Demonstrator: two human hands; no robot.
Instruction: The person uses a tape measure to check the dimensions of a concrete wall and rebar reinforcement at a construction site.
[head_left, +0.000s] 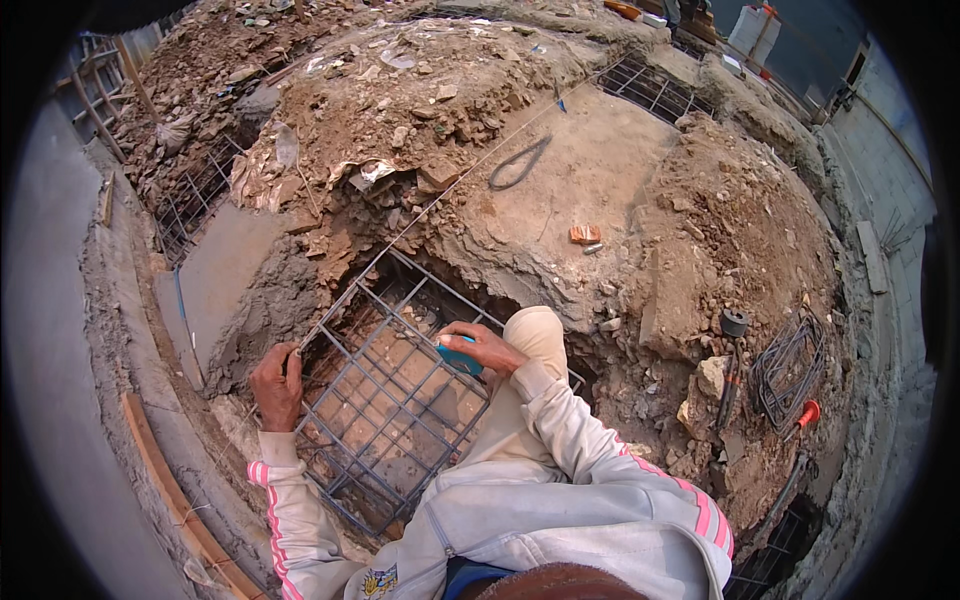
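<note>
A rebar cage (447,288) of tied steel bars lies in a dug pit in front of me. At its left edge my left hand (277,388) is closed, thumb and fingertips pinched near the bar. Whatever they grip is too small to tell. Over the right part of the cage, my right hand (482,346) is closed around a teal, rounded tape measure (460,356); no blade shows. From the cage's left edge a thin string (470,170) stretches away to the upper right. My bent knee (537,335) is beside the right hand.
Rubble and soil (400,110) heap up beyond the pit. To the right lie a bundle of bent wire (785,375) and a tool with a red handle (808,413). A brick piece (585,234) and a dark wire loop (540,148) rest ahead. Left is a wooden plank (155,450).
</note>
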